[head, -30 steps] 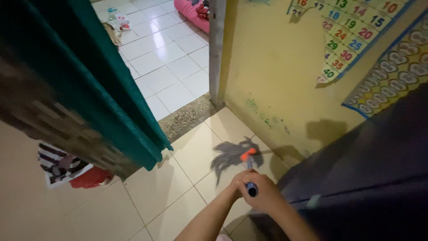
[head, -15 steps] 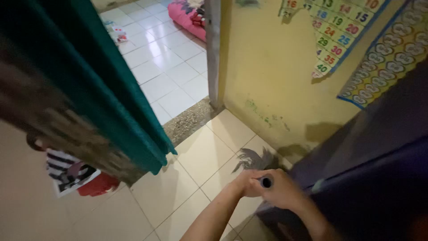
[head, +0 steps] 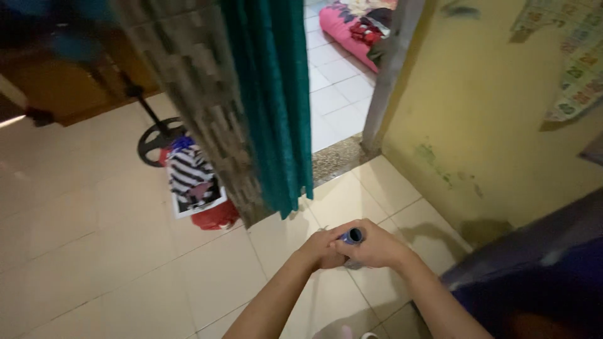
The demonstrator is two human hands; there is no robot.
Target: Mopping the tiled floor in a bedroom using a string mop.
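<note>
We see a teal curtain (head: 270, 94) hanging in the doorway beside a yellow wall (head: 477, 113) with a number chart (head: 575, 69). A striped cloth (head: 188, 172) lies on the tiled floor (head: 81, 251) near a black round stand base (head: 157, 139). A pink mattress (head: 342, 28) lies beyond.

Colourful chart (head: 575, 69) on yellow wall (head: 490, 113)

blue handle (head: 352, 236) mostly hidden inside both hands; wall chart (head: 575, 69) blurred.
</note>
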